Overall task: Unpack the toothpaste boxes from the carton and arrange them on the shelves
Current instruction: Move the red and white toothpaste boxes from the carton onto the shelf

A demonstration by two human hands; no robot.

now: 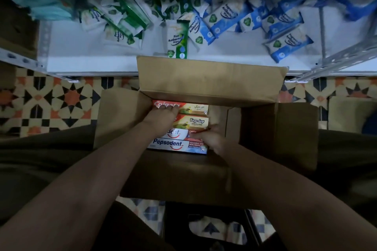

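Open cardboard carton [212, 79] on the patterned tile floor [51, 104], all four flaps folded outward, far flap leaning toward the white shelf [122, 47]. Inside, at the left half of the carton: four toothpaste boxes lying flat, side by side in a row. Farthest: red Colgate box [189, 107]; next, a second Colgate box [193, 122] marked Kayu Sugi; then a white Pepsodent box [179, 133]; nearest, another Pepsodent box [173, 145]. Right half of the carton bare down to its cardboard bottom.

Left hand [163, 117] reaching into the carton, fingers pressed together and laid flat across the left end of the two Colgate boxes. Right hand [208, 135] at the right end of the row, fingers curled against the end of the inner Pepsodent box; full grasp cannot be told.

On the shelf beyond the carton: loose heap of green wipes packets [177, 40] at centre-left and blue wipes packets [287, 45] at right. Grey metal shelf upright [334, 61] at far right.
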